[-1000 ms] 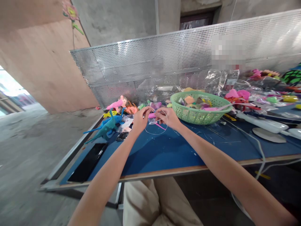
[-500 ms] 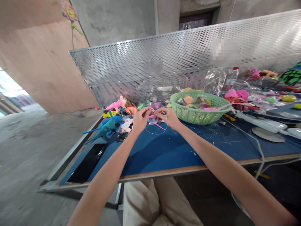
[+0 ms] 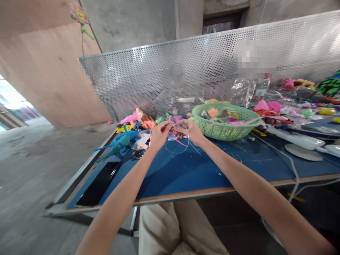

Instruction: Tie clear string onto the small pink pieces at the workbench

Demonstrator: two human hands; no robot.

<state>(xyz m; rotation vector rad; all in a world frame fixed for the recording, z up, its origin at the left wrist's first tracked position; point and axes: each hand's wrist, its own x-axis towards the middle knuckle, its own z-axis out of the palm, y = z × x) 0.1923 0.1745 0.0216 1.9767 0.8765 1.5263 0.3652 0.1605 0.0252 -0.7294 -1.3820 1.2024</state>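
Above the blue table, my left hand [image 3: 160, 134] and my right hand [image 3: 191, 131] are close together, fingers pinched on a thin, pale wire [image 3: 176, 153]. The wire bends into a round loop that hangs below the fingers, and a straight length slants out under my right hand. Where the ends meet is too small to make out. Behind the loop lies a pink strip [image 3: 181, 142] beside a small clear plastic bag. Left of my left hand stand blue and teal long-necked dinosaur figures [image 3: 120, 143].
A green basket [image 3: 225, 131] of colourful pieces stands right of my right hand. A black phone [image 3: 98, 184] lies at the table's left. White glue-gun-like tools [image 3: 294, 137] and a cable [image 3: 288, 159] are at the right. A perforated metal screen [image 3: 148, 78] rises behind.
The wire loop has become slightly rounder and hangs a little lower. The straight length under my right hand shows further out. Both hands have barely shifted.
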